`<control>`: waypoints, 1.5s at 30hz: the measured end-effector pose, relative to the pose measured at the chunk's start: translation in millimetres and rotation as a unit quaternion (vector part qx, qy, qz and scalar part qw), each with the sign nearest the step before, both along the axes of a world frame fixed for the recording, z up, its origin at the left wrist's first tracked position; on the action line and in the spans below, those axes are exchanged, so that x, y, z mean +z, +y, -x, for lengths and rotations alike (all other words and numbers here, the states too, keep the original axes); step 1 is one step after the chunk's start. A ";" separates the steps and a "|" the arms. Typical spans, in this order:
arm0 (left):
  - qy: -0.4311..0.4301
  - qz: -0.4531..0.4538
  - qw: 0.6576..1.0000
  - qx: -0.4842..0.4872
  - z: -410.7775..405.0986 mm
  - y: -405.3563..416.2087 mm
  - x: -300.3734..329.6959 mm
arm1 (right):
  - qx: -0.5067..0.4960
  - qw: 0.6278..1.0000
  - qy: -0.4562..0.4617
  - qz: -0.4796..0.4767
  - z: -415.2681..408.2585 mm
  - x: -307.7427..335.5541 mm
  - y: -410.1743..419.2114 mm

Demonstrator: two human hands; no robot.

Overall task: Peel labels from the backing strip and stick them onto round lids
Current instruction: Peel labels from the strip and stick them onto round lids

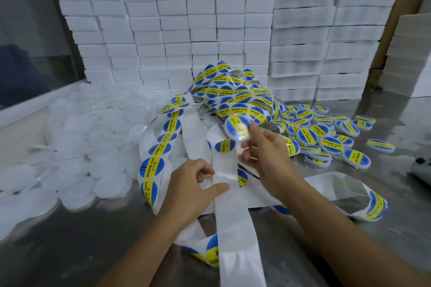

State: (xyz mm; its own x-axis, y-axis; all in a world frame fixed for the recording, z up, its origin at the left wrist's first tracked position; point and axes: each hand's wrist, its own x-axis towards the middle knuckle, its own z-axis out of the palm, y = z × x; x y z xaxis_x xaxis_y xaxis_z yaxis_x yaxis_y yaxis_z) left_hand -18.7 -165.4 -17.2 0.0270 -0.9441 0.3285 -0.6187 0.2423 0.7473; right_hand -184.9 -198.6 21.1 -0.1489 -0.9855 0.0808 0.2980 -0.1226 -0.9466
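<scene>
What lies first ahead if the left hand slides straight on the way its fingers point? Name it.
The left hand points right along the bare backing strip; beyond it, probably the right hand, though depth is unclear.

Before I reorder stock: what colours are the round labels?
Blue with a yellow band and black text, clearest on the backing strip labels, head view.
</scene>
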 end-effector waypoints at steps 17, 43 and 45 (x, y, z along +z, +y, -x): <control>0.112 0.016 0.994 0.005 2.5 -0.6 3.5 | -0.238 0.953 -0.157 -0.102 91.4 -8.3 -48.2; 0.399 0.035 0.915 -0.051 -4.1 -0.1 19.0 | 0.067 0.913 0.329 0.232 -13.7 -17.8 6.3; 0.404 0.049 0.912 -0.047 -5.3 -1.1 19.3 | 0.047 0.907 0.338 0.248 -14.1 -19.5 6.6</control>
State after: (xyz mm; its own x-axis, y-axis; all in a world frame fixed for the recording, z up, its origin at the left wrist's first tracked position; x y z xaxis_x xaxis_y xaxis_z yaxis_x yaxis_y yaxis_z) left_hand -13.4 -166.5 2.1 0.2181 -0.9218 0.3206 0.1508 0.3564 0.9221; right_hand -170.8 -192.0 1.5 0.1817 -0.8094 0.5585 -0.2981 -0.5866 -0.7531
